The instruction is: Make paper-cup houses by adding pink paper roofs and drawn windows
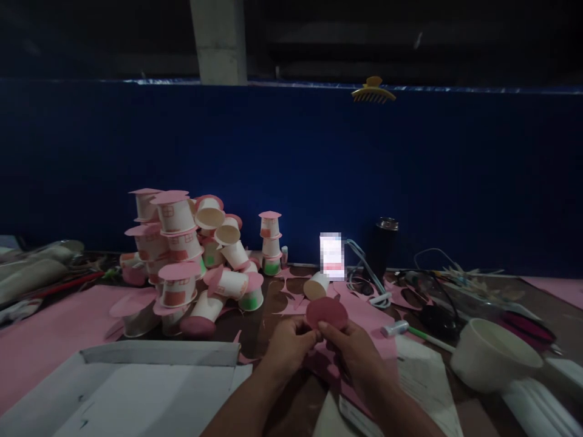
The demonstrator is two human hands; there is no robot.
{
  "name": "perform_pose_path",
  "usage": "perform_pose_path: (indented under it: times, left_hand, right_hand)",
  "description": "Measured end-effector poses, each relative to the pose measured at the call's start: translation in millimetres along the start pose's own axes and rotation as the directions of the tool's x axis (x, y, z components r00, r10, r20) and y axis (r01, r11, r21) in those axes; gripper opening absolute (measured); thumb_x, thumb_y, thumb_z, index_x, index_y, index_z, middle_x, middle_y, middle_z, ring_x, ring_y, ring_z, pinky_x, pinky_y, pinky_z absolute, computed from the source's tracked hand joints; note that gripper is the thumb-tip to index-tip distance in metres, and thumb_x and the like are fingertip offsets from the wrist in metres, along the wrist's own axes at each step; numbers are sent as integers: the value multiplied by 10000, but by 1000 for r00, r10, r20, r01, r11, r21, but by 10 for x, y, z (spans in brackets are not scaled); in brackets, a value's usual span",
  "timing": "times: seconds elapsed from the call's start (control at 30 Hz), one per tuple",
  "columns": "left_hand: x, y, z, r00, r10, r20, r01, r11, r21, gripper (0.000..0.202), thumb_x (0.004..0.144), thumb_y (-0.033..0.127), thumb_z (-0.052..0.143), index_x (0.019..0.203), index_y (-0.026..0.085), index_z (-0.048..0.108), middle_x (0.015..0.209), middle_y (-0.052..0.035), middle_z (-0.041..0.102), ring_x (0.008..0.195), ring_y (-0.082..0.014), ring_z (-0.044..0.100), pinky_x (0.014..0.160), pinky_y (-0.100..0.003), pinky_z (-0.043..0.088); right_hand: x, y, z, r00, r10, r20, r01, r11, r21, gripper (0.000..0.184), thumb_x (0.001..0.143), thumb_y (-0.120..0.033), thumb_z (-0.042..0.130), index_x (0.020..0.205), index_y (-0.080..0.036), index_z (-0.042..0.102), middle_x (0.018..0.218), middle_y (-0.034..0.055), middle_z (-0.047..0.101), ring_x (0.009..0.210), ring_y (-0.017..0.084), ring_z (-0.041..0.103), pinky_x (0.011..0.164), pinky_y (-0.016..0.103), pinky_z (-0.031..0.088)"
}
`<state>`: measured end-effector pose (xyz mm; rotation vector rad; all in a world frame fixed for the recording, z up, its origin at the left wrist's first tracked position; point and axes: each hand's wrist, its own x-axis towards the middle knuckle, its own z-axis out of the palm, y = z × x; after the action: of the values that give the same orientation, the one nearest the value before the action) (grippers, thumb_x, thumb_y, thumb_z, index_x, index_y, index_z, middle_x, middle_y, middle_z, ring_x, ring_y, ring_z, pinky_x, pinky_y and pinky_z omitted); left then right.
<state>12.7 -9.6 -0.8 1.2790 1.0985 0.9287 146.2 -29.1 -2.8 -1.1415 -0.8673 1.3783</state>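
At the near edge of the brown tabletop (pixel 298 403), towards its left corner, one shallow white cardboard tray (pixel 159 388) is set. Near the middle of that edge, one round dark-pink paper disc (pixel 327 312) is held up by two bare hands: its left side is pinched between the thumb and fingers of the left hand (pixel 291 340), its right side by the right hand (pixel 353 346), with that thumb laid on its face. Towards the right edge, one round white container (pixel 494 358) is placed. Beyond the disc, one white paper cup (pixel 315 286) is laid on its side. Towards the far left corner, more than a dozen pink-topped white cups (pixel 177 237) are heaped, the exact number being hidden by overlap. Along the far edge, one stack of three cups (pixel 270 246), one blurred lit screen (pixel 332 256) and one black bottle (pixel 385 249) are stood.
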Motion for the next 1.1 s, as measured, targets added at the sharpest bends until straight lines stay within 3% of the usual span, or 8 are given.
perform_pose_path:
  times: [0.1,0.23,0.33,0.6,0.8,0.97,1.1]
  left_hand:
    - [-11,43,-7,999,32,-33,-31,999,27,324,643,425,680,743,117,652,570,29,531,487,-80,413,478,-211,311]
    - [-8,69,-35,996,40,-78,-33,995,97,425,608,505,687,737,101,655,576,10,547,530,-111,457,501,-229,334]
    - [-7,66,-43,995,50,-90,-43,995,87,418,625,494,675,757,98,662,599,1,565,551,-118,472,512,-228,346]
    - [-31,93,-15,997,18,-78,-13,998,61,349,672,426,653,794,99,658,617,4,564,527,-101,461,495,-214,346]
    - [-28,73,-23,995,87,-58,-78,988,137,332,658,432,667,752,113,665,613,-5,592,549,-126,495,521,-228,358]
    - [-23,17,12,986,159,56,-163,983,89,239,684,308,636,814,114,686,743,-36,663,650,-149,546,595,-234,394]
    - [-18,4,21,982,179,56,-183,980,74,225,698,298,623,820,125,699,753,-37,670,666,-152,553,614,-240,399]
  right_hand:
    - [-39,-25,31,1000,14,11,-14,1000,14,250,674,-365,743,779,-166,634,438,-86,468,343,38,384,329,149,289]
    - [-91,-49,91,998,24,52,-28,997,76,270,741,-448,663,786,-190,600,614,-32,595,453,77,527,394,172,402]
    - [-68,-21,81,996,11,86,-18,996,87,251,742,-410,672,851,-195,605,687,-19,627,465,77,531,434,198,443]
    - [-10,12,-13,999,-20,30,21,1000,-4,192,714,-330,717,761,-160,641,496,-65,525,363,33,379,346,142,294]
    - [-87,-69,71,997,-57,47,53,996,70,274,737,-384,687,930,-195,640,726,-2,646,591,113,579,506,198,458]
    - [-10,-23,9,1000,-28,-2,28,994,105,312,692,-378,712,898,-155,644,509,-48,545,384,80,460,360,186,360]
    - [11,-2,-29,999,-26,-42,29,997,77,247,677,-348,735,800,-151,652,437,-77,468,356,52,399,332,157,296]
